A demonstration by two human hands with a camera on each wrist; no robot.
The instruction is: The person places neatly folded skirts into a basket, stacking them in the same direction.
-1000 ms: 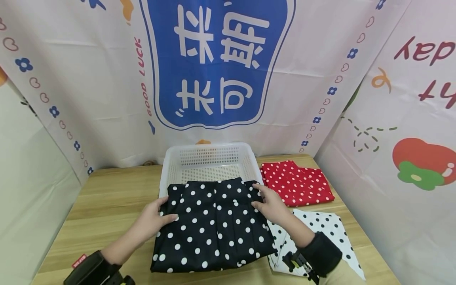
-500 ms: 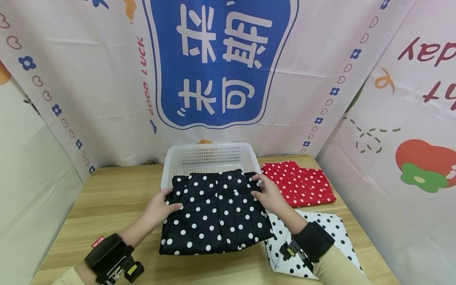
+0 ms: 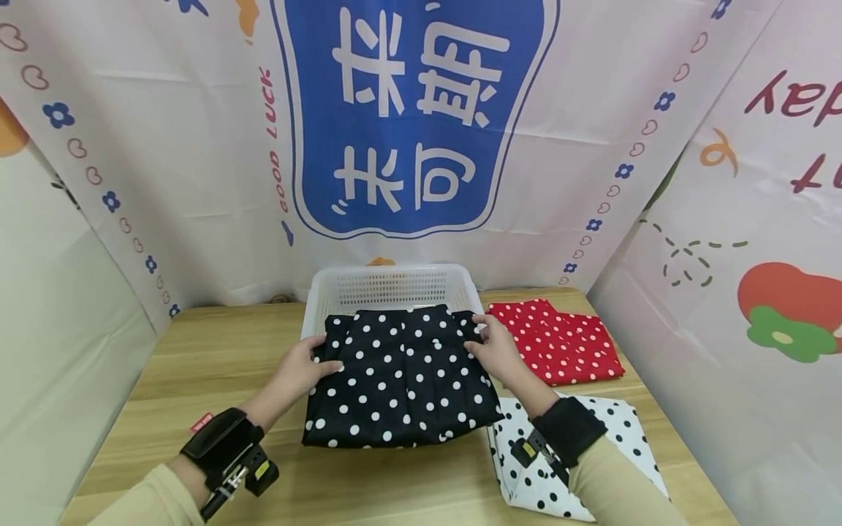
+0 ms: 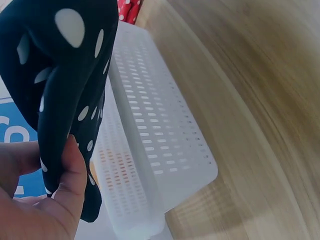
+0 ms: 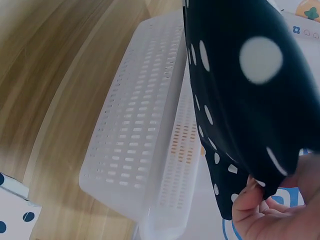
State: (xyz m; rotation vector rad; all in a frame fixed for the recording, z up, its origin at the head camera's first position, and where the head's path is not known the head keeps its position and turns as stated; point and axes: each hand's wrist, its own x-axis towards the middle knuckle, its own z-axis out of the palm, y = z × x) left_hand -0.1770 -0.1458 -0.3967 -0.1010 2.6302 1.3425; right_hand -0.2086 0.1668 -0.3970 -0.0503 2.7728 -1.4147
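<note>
A folded black cloth with white polka dots [image 3: 401,380] is held up between both hands, over the near part of a white perforated plastic basket [image 3: 388,281]. My left hand [image 3: 299,372] pinches its left edge, thumb on the near face and fingers behind. At the right edge, my right hand [image 3: 496,351] grips it between thumb and fingers. Both wrist views show the cloth [image 4: 75,75] hanging above the basket's rim, with the basket's slotted side wall [image 5: 132,130] beside it. The cloth hides the basket's near side in the head view.
To the basket's right lies a folded red cloth with white dots [image 3: 559,343]. Nearer, a folded white cloth with black dots [image 3: 618,431] lies partly under my right forearm. The wooden table [image 3: 217,351] ends at printed fabric walls [image 3: 217,183] at the back and sides.
Both hands have lifted the black cloth and carried it away from the table's front, toward and over the basket. The red and white cloths stay where they were.
</note>
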